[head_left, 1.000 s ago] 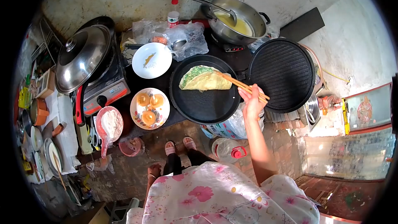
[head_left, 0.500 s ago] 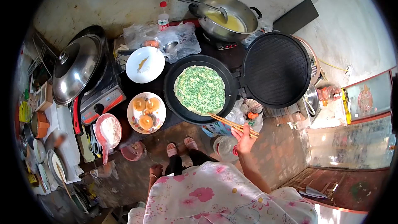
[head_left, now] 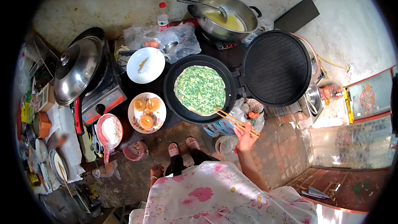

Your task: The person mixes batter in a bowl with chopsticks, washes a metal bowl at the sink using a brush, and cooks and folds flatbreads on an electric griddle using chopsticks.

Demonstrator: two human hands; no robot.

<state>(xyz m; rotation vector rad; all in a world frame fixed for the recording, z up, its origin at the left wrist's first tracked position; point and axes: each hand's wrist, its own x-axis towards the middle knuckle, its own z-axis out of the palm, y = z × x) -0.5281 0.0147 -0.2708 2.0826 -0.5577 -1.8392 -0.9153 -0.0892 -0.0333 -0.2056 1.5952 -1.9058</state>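
A round pancake speckled with green (head_left: 200, 90) lies flat in the black electric griddle (head_left: 172, 107). My right hand (head_left: 245, 137) grips a pair of wooden chopsticks (head_left: 232, 119), whose tips are at the pancake's lower right edge. Low beside my legs hangs my left hand (head_left: 156, 171), away from the counter; its fingers are too dark and small to make out. The griddle's ridged lid (head_left: 276, 68) is swung fully back on the right. Left of the griddle are a white plate (head_left: 145, 65) and a patterned plate (head_left: 147, 113) with three round golden pieces.
A steel pot (head_left: 227, 18) with yellowish liquid and a ladle stands behind the griddle. At the left, a domed lid (head_left: 78, 70) covers a pan on a cooker. Nearby are a pink scoop of flour (head_left: 110, 131), a small bottle (head_left: 163, 18) and plastic bags.
The pancake was folded over a second ago and now lies flat and round. My right hand with the chopsticks has moved down, from the griddle's right side to below it.
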